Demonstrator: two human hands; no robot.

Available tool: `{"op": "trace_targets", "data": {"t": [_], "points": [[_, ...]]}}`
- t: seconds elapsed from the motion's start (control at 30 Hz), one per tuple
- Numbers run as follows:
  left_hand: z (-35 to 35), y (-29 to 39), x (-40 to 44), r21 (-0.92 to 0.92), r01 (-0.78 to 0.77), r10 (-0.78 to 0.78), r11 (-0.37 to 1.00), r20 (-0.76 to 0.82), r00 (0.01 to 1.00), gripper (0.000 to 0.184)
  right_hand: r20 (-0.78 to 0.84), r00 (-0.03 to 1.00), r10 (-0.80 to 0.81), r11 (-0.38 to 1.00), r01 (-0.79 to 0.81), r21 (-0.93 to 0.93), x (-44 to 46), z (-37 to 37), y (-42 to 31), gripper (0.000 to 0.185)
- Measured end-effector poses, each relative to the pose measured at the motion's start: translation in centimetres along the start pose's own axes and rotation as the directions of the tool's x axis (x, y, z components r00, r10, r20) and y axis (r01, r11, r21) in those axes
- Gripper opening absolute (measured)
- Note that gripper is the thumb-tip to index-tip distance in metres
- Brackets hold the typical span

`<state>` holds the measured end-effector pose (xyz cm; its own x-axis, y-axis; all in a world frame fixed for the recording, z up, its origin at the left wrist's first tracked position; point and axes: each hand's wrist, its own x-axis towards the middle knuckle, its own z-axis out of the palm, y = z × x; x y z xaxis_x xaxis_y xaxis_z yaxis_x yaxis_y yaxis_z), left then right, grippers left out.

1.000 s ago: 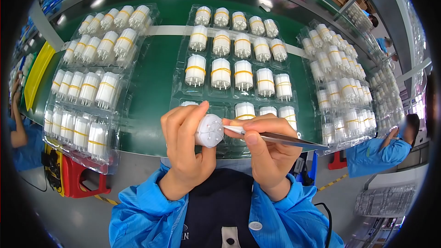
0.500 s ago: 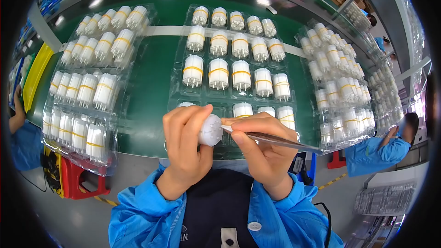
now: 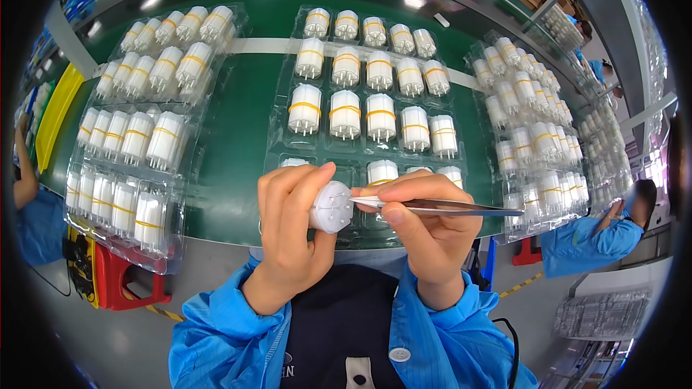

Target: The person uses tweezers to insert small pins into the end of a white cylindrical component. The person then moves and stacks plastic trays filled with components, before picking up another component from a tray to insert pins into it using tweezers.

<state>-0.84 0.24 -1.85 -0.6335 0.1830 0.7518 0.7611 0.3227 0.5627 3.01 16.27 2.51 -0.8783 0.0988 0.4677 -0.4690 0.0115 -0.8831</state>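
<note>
The left hand (image 3: 288,227) has its fingers curled around a white cylinder (image 3: 331,207), whose pinned end faces the right fingertips. The right hand (image 3: 431,227) pinches a slender metal tool (image 3: 461,208) between thumb and fingers; its pale tip lies at the pinned end, though contact with a pin cannot be told. The tool's metal length extends past the right fingers, away from the left. Beyond both sets of fingers, a clear tray (image 3: 282,142) bears rows of yellow-banded cylinders (image 3: 344,114) on a green table (image 3: 234,144).
</note>
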Motion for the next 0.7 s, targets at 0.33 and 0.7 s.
{"op": "trace_targets", "data": {"t": [0.33, 0.7], "points": [[0.0, 0.0, 0.0, 0.002, -0.014, 0.014, 1.0, -0.001, 1.0, 0.06, -0.059, 0.998, -0.011, 0.999, 0.013, 0.034, -0.1, 0.4, 0.3, 0.013], [0.2, -0.3, 0.0, -0.032, -0.031, 0.032, 0.999, 0.033, 0.999, 0.061, 0.049, 0.999, -0.011, 0.965, 0.024, -0.261, 0.7, -0.5, -0.9, 0.015]]}}
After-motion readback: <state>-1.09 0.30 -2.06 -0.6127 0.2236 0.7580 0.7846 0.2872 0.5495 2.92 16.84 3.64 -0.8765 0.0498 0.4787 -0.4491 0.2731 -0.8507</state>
